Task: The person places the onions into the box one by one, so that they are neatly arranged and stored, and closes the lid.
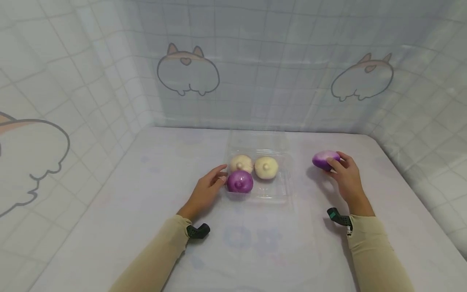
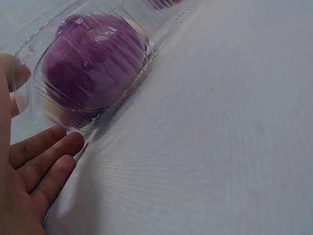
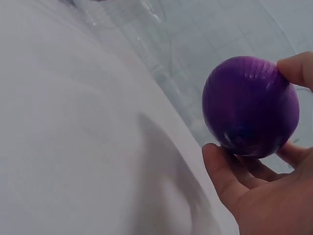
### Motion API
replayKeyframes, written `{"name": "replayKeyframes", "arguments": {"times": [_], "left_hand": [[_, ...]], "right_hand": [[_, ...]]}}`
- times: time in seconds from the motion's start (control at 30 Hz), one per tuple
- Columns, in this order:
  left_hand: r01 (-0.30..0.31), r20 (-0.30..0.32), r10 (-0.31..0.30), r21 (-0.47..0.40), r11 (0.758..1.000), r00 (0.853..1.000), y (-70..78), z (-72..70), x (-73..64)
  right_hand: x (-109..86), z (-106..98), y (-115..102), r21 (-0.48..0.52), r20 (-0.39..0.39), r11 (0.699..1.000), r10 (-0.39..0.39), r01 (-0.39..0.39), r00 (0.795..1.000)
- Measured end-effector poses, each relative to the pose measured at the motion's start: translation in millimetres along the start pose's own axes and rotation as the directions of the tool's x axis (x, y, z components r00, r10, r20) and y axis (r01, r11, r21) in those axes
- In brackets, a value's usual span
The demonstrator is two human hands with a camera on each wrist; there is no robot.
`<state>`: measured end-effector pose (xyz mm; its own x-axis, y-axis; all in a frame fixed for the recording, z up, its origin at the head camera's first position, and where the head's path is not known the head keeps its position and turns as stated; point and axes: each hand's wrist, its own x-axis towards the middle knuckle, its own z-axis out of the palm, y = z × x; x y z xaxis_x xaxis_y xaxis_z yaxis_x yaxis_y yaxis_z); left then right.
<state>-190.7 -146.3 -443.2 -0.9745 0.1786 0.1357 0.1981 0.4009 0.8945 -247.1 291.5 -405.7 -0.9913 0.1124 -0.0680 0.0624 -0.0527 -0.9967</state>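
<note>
A clear plastic clamshell box point(image 1: 271, 190) lies with its lid tipped back. It holds two white onions point(image 1: 266, 168) and a purple onion point(image 1: 239, 181) at its front left corner. At the box's left side is my left hand point(image 1: 206, 190), its fingers point(image 2: 46, 164) loosely extended beside the clear wall; whether every fingertip touches is unclear. Off to the right of the box, my right hand point(image 1: 345, 174) holds another purple onion point(image 3: 249, 107) between thumb and fingers, raised above the table. That onion's upper side looks paler in the head view.
A white cloth covers the table point(image 1: 255, 251). Behind it and on both sides hang pale grid-patterned curtains point(image 1: 273, 81) with cartoon animal prints. The clear lid point(image 1: 257, 140) lies toward the back curtain.
</note>
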Motion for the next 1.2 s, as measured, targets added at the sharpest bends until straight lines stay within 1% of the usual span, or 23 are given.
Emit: {"name": "replayKeyframes", "arguments": {"times": [0.13,0.33,0.5,0.63,0.73,0.87,0.9,0.97,1.03,1.1,1.2], "left_hand": [[-0.001,-0.008,0.001,0.011,1.0,1.0,2.1,-0.5,0.8],[0.008,-0.004,-0.008,0.017,1.0,1.0,4.8,0.4,1.3],[0.012,-0.002,-0.012,0.011,1.0,1.0,4.5,1.4,0.8],[0.012,-0.002,-0.012,0.016,1.0,1.0,5.8,1.2,0.9],[0.012,-0.003,-0.012,0.022,1.0,1.0,7.2,1.2,1.7],[0.025,0.002,-0.025,0.033,0.999,1.0,6.9,2.2,1.7],[0.028,0.001,-0.028,0.035,0.999,1.0,6.2,2.3,1.6],[0.027,-0.004,-0.027,0.04,0.999,1.0,5.7,2.3,1.4],[0.026,-0.01,-0.025,0.045,0.999,1.0,5.3,1.7,1.3],[0.024,-0.012,-0.024,0.046,0.999,1.0,4.6,1.0,1.3],[0.02,-0.017,-0.019,0.047,0.999,1.0,3.6,0.1,0.7]], "right_hand": [[-0.8,4.9,-0.5,-0.004,0.019,1.0,0.002,-0.002,1.0],[-2.4,8.6,-1.5,-0.025,0.047,0.999,-0.031,0.032,0.998],[-5.3,14.0,-3.6,0.005,0.073,0.999,-0.04,0.04,0.997],[-8.4,21.1,-8.4,0.121,0.112,0.992,-0.038,0.024,0.993],[-10.2,27.0,-12.7,0.201,0.131,0.98,-0.034,0.007,0.991],[-11.0,34.0,-14.6,0.245,0.138,0.97,-0.044,0.009,0.989],[-10.7,35.6,-14.8,0.246,0.143,0.969,-0.045,0.008,0.989],[-10.3,38.7,-15.4,0.218,0.155,0.976,-0.048,0.013,0.987],[-10.6,41.6,-16.2,0.173,0.165,0.985,-0.054,0.025,0.985],[-11.3,44.3,-17.7,0.131,0.168,0.991,-0.063,0.041,0.984],[-12.2,48.0,-18.6,0.099,0.171,0.992,-0.091,0.075,0.981]]}}
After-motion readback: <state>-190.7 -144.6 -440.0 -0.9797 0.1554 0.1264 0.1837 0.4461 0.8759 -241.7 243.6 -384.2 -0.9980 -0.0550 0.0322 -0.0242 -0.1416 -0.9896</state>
